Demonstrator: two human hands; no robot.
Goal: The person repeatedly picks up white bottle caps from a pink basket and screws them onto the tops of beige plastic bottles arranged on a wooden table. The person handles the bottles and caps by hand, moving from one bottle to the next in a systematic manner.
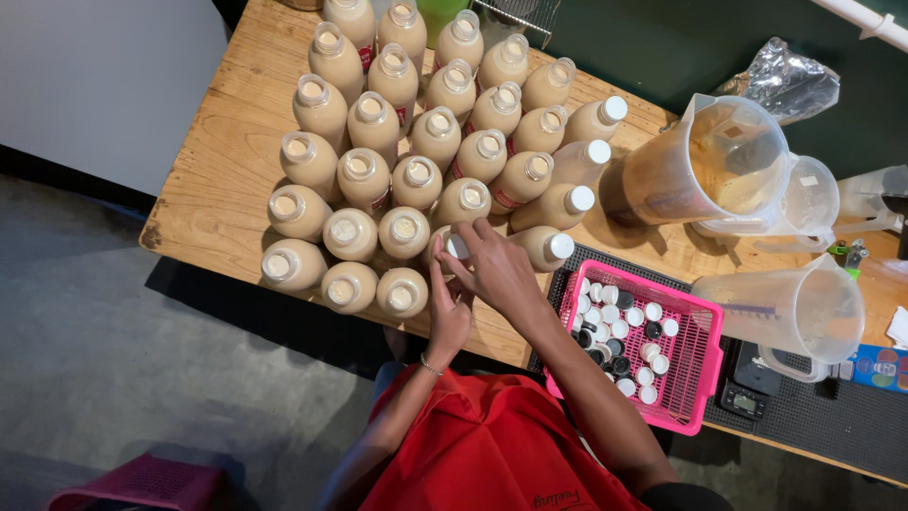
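1. Bottles: rows of clear plastic bottles of beige liquid [407, 151] stand uncapped across the wooden table [213, 189]; five at the right edge carry white caps.
2. Left hand [448, 317] clasps the body of the front-row bottle [445, 251].
3. Right hand [497, 265] pinches a white cap [458, 247] on that bottle's neck; capping appears in hand, and seating calls for a firm twist.
4. Pink plastic basket of loose caps [695, 364] sits just right; translucent jugs [728, 161] beyond.
5. Floor: grey concrete [113, 378].
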